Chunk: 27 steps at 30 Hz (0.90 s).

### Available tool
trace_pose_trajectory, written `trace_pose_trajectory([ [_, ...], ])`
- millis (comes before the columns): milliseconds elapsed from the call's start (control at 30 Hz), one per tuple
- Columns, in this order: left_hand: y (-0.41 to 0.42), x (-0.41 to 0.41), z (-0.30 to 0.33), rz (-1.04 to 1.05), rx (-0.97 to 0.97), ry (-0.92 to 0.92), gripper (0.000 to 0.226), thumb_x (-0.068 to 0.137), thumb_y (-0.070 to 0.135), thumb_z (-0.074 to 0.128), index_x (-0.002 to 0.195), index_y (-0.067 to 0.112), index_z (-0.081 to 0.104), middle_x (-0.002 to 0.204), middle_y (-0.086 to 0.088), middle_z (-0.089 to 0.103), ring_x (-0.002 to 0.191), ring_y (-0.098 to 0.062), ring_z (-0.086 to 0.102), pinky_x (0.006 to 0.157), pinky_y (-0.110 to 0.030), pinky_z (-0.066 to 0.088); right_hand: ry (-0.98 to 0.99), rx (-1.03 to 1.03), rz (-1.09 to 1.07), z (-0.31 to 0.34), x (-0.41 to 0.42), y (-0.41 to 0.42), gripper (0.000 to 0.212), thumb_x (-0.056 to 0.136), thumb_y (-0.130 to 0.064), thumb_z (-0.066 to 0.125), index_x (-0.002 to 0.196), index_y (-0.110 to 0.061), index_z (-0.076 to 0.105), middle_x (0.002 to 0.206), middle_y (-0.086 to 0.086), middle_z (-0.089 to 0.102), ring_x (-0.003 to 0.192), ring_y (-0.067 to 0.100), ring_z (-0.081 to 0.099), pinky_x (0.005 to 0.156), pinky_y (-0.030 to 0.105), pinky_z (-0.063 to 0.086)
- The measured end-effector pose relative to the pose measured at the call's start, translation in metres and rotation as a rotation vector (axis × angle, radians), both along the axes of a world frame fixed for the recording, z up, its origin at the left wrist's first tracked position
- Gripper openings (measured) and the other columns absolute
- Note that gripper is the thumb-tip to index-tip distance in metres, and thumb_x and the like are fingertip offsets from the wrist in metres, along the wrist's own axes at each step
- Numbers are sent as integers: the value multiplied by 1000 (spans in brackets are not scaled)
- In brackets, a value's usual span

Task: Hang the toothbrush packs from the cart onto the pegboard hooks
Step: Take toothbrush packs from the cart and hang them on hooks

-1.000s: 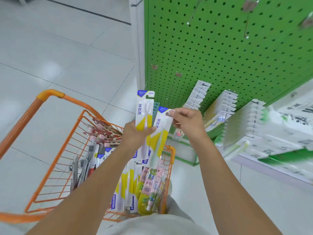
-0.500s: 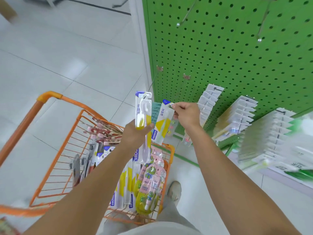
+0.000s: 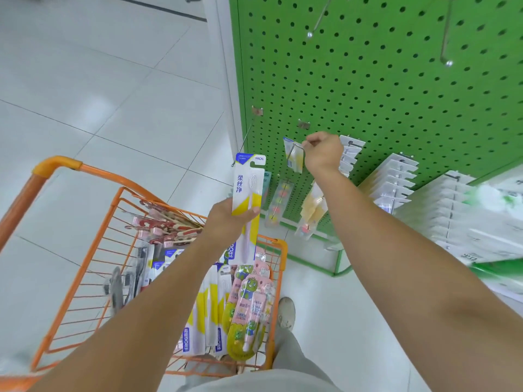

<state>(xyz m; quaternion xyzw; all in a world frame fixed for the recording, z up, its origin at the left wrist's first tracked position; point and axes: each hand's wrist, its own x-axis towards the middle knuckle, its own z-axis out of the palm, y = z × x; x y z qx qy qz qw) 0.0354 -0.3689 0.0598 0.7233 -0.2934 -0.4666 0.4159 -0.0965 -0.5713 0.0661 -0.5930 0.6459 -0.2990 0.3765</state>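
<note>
Two hands, left hand (image 3: 226,219) and right hand (image 3: 322,151), one toothbrush pack each: yellow-white pack (image 3: 246,190), smaller pack (image 3: 294,157). One orange cart (image 3: 56,165). One green pegboard (image 3: 382,80). Two cartoon kids' packs (image 3: 249,301) in cart.

The right hand (image 3: 324,152) has moved away from the left hand (image 3: 226,222), reaching forward to the green perforated pegboard (image 3: 382,89). It now pinches the white-and-yellow toothbrush pack (image 3: 294,158) by its top, close to a thin metal hook (image 3: 304,125), though whether the pack is on it cannot be told. A second earlier the two packs were held side by side above the orange wire cart (image 3: 93,222).
</note>
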Motion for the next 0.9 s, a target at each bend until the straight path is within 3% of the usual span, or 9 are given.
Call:
trace_pose_trajectory([
  [67, -2, -2, -3, -25, 28, -11, 17, 91, 26, 70, 76, 25, 62, 45, 17, 51, 42, 2, 45, 44, -10, 35, -30, -21, -29, 9, -4, 10, 14, 95, -6, 61, 106, -7, 71, 97, 2, 68, 97, 20, 66, 83, 21, 49],
  [133, -4, -4, -7, -54, 51, -16, 19, 93, 27, 67, 77, 27, 59, 46, 15, 49, 41, 0, 43, 45, -13, 34, -126, -30, -14, 16, -10, 37, 10, 95, -16, 63, 99, -13, 72, 88, -6, 67, 86, 13, 65, 82, 26, 53],
  [233, -7, -10, -13, -94, 40, 1, 8, 95, 26, 64, 90, 21, 64, 60, 7, 50, 50, -7, 43, 49, -17, 36, -314, 174, 190, 16, -21, 89, 12, 90, -32, 72, 95, -21, 74, 88, -9, 73, 78, 7, 67, 77, 25, 57],
  [300, -9, -15, -14, -119, 5, 2, 12, 95, 22, 64, 105, 17, 67, 74, 4, 60, 63, -7, 53, 58, -17, 41, -306, 253, 312, 7, -25, 110, 15, 88, -23, 76, 100, -16, 73, 90, 1, 76, 73, 8, 68, 68, 22, 56],
  [400, -14, -18, -19, -145, 15, -46, 24, 95, 21, 65, 117, 12, 67, 99, -2, 69, 88, -16, 61, 76, -26, 45, -331, 250, 244, -6, -25, 117, 8, 91, 0, 66, 95, -5, 71, 79, 15, 71, 65, 18, 66, 64, 30, 54],
  [500, -19, -17, -27, -152, 25, -148, 27, 95, 19, 64, 121, 9, 64, 104, -2, 68, 96, -20, 61, 80, -27, 43, -311, 265, 261, -12, -23, 110, 8, 94, -3, 63, 96, -6, 70, 84, 15, 71, 72, 17, 67, 67, 33, 56],
  [700, -20, -20, -28, -251, 86, -160, 22, 95, 27, 64, 114, 16, 64, 89, -3, 69, 70, -14, 57, 61, -26, 44, -349, 328, 270, -18, -25, 102, 5, 94, -9, 67, 89, -9, 66, 77, 8, 66, 64, 18, 64, 73, 44, 60],
  [800, -20, -22, -34, -183, 112, -118, 24, 92, 28, 69, 107, 11, 61, 98, -12, 72, 77, -19, 61, 71, -35, 49, -362, 355, 227, -24, -28, 105, 7, 96, -6, 63, 89, -5, 62, 76, 10, 64, 61, 19, 63, 71, 46, 62],
  [900, -18, -23, -35, -143, 103, -75, 21, 93, 21, 68, 110, 12, 58, 107, -10, 71, 85, -19, 63, 74, -31, 49, -365, 388, 191, -31, -27, 103, 5, 96, -5, 62, 93, -1, 63, 82, 15, 66, 66, 24, 64, 72, 46, 62],
])
